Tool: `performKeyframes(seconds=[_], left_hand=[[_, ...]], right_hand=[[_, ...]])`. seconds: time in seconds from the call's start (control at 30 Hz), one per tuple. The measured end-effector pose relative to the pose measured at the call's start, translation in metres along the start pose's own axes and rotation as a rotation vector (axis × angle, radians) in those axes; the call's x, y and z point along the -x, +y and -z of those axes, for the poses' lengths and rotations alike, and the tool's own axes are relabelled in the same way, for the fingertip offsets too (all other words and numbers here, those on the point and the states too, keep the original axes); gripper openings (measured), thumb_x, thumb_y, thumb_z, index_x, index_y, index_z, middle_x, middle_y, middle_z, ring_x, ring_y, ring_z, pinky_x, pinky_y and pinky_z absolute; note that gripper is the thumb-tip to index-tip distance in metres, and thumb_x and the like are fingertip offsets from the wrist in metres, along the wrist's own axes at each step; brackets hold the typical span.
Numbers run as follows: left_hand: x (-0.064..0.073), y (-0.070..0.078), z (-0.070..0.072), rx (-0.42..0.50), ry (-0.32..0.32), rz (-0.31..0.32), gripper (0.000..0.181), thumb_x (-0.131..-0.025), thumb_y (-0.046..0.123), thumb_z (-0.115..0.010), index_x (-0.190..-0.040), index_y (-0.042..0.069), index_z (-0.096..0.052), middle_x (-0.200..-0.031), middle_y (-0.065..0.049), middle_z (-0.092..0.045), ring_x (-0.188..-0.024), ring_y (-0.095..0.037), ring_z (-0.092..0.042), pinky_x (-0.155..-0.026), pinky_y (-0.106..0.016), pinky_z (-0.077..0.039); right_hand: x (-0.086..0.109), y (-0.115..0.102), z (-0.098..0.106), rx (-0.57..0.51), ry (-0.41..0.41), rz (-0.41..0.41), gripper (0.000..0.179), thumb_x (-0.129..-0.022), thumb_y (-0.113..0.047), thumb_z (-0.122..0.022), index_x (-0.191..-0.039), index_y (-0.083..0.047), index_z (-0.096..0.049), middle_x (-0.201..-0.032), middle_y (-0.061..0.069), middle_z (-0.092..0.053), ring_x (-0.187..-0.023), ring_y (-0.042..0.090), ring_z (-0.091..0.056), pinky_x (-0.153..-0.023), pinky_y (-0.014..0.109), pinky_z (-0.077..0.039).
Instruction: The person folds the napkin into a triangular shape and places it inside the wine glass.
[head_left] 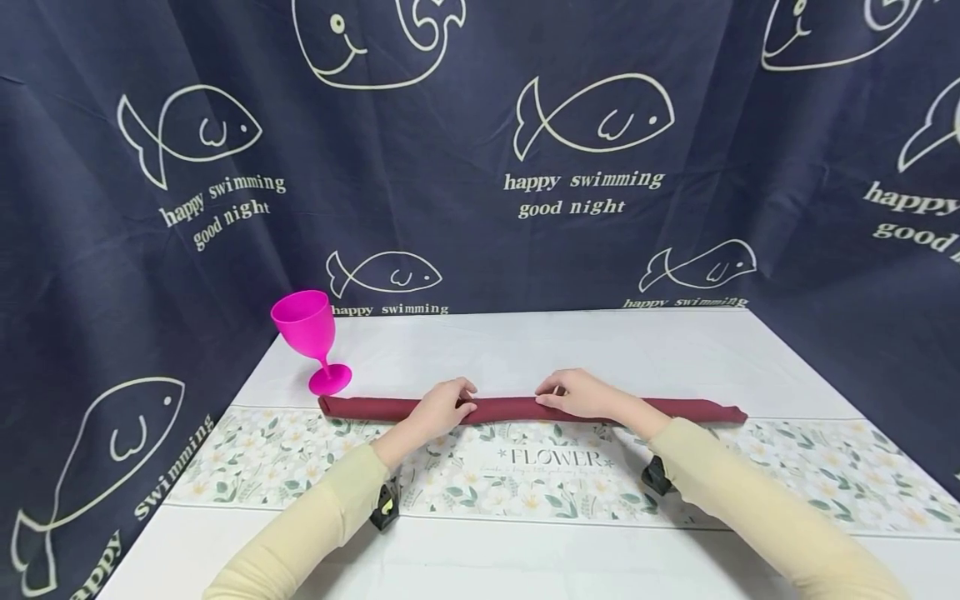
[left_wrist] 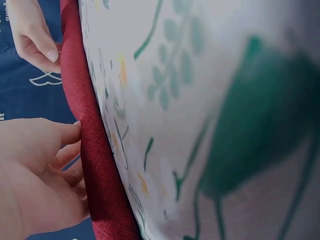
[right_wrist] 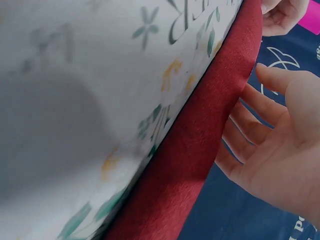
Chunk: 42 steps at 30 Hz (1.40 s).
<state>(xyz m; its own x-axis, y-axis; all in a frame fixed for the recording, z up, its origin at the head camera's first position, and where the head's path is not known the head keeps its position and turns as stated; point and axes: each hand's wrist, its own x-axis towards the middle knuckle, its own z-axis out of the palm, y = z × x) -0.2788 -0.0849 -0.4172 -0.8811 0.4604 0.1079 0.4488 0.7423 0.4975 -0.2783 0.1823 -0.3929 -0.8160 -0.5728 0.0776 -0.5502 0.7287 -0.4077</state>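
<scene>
A long roll of dark red cloth (head_left: 502, 409) lies sideways across the table, its weave visible in both wrist views. My left hand (head_left: 442, 406) touches the roll left of its middle. In the left wrist view, the left thumb and loosely bent fingers (left_wrist: 70, 172) meet the cloth along one side. Right of the middle, my right hand (head_left: 581, 393) rests its fingertips on the roll. The right wrist view shows that hand's fingers (right_wrist: 250, 125) spread against the cloth's edge, the thumb raised apart from them. Some fingertips are hidden behind the cloth.
A bright pink goblet (head_left: 306, 325) stands at the left, just beyond the roll's left end. A white table runner with flowers and the word FLOWER (head_left: 555, 457) lies under and in front of the roll. A dark blue fish-print curtain (head_left: 465, 200) hangs behind the table (head_left: 540, 350).
</scene>
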Motion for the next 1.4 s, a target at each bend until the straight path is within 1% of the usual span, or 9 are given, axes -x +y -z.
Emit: performKeyframes(seconds=[0.2,0.37,0.5,0.63,0.77,0.87,1.07,1.23,1.4], left_hand=[[0.000,-0.001,-0.004,-0.099,-0.023,-0.034,0.025,-0.095,0.019,-0.055,-0.114,0.006,-0.065,-0.110,-0.012,-0.061,-0.105,-0.031,-0.055,-0.089,-0.047,-0.046],[0.001,-0.001,-0.007,-0.108,-0.032,-0.008,0.026,-0.097,0.022,-0.051,-0.113,0.007,-0.064,-0.111,-0.012,-0.060,-0.106,-0.031,-0.052,-0.089,-0.049,-0.045],[0.001,-0.001,-0.008,-0.114,-0.041,0.003,0.025,-0.098,0.022,-0.048,-0.112,0.007,-0.063,-0.110,-0.012,-0.059,-0.104,-0.030,-0.051,-0.088,-0.048,-0.043],[0.001,-0.001,-0.008,-0.110,-0.040,0.036,0.025,-0.099,0.026,-0.045,-0.107,0.009,-0.061,-0.101,-0.009,-0.057,-0.096,-0.027,-0.049,-0.083,-0.044,-0.042],[0.000,-0.001,-0.008,-0.111,-0.018,0.094,0.027,-0.098,0.033,-0.047,-0.093,0.010,-0.058,-0.089,-0.006,-0.050,-0.087,-0.023,-0.043,-0.077,-0.040,-0.039],[0.001,-0.001,-0.007,-0.114,-0.007,0.130,0.030,-0.097,0.037,-0.049,-0.087,0.009,-0.056,-0.088,-0.006,-0.048,-0.087,-0.023,-0.041,-0.078,-0.041,-0.038],[0.003,-0.002,-0.008,-0.125,-0.011,0.151,0.033,-0.096,0.038,-0.050,-0.092,0.005,-0.057,-0.093,-0.009,-0.050,-0.093,-0.026,-0.043,-0.081,-0.044,-0.038],[0.002,-0.003,-0.007,-0.109,-0.016,0.169,0.032,-0.096,0.038,-0.050,-0.094,0.007,-0.056,-0.091,-0.008,-0.053,-0.093,-0.026,-0.043,-0.080,-0.042,-0.035],[0.002,-0.003,-0.005,-0.125,-0.037,0.167,0.034,-0.095,0.040,-0.050,-0.098,0.007,-0.057,-0.095,-0.008,-0.055,-0.094,-0.026,-0.042,-0.080,-0.041,-0.034]], right_hand=[[-0.006,-0.001,-0.003,-0.025,-0.052,-0.024,0.029,-0.093,-0.027,-0.057,-0.107,-0.005,-0.069,-0.105,0.008,-0.068,-0.095,0.021,-0.063,-0.083,0.036,-0.051],[-0.007,-0.001,-0.006,-0.066,-0.076,-0.031,0.030,-0.092,-0.028,-0.059,-0.108,-0.005,-0.069,-0.104,0.006,-0.066,-0.092,0.016,-0.060,-0.081,0.033,-0.050],[-0.008,0.001,-0.008,-0.074,-0.069,-0.031,0.031,-0.091,-0.029,-0.060,-0.109,-0.005,-0.068,-0.101,0.003,-0.064,-0.089,0.014,-0.058,-0.080,0.032,-0.049],[-0.009,0.004,-0.010,-0.065,-0.057,-0.003,0.033,-0.091,-0.030,-0.061,-0.108,-0.004,-0.068,-0.097,0.003,-0.063,-0.085,0.013,-0.057,-0.077,0.031,-0.049],[-0.009,0.006,-0.012,-0.064,-0.039,0.004,0.032,-0.090,-0.031,-0.061,-0.107,-0.004,-0.068,-0.094,0.001,-0.063,-0.085,0.012,-0.056,-0.077,0.031,-0.048],[-0.009,0.006,-0.013,-0.067,-0.028,-0.001,0.032,-0.090,-0.032,-0.061,-0.106,-0.005,-0.069,-0.093,0.000,-0.062,-0.085,0.012,-0.055,-0.078,0.031,-0.048],[-0.009,0.006,-0.016,-0.077,-0.036,-0.007,0.033,-0.090,-0.033,-0.061,-0.106,-0.005,-0.068,-0.093,0.000,-0.062,-0.086,0.013,-0.055,-0.080,0.033,-0.048],[-0.011,0.008,-0.019,-0.082,-0.051,-0.011,0.033,-0.090,-0.033,-0.061,-0.107,-0.005,-0.067,-0.097,0.002,-0.063,-0.090,0.015,-0.056,-0.083,0.035,-0.048],[-0.013,0.009,-0.020,-0.115,-0.090,-0.047,0.031,-0.087,-0.035,-0.062,-0.100,-0.007,-0.065,-0.091,0.000,-0.063,-0.084,0.012,-0.053,-0.077,0.031,-0.046]])
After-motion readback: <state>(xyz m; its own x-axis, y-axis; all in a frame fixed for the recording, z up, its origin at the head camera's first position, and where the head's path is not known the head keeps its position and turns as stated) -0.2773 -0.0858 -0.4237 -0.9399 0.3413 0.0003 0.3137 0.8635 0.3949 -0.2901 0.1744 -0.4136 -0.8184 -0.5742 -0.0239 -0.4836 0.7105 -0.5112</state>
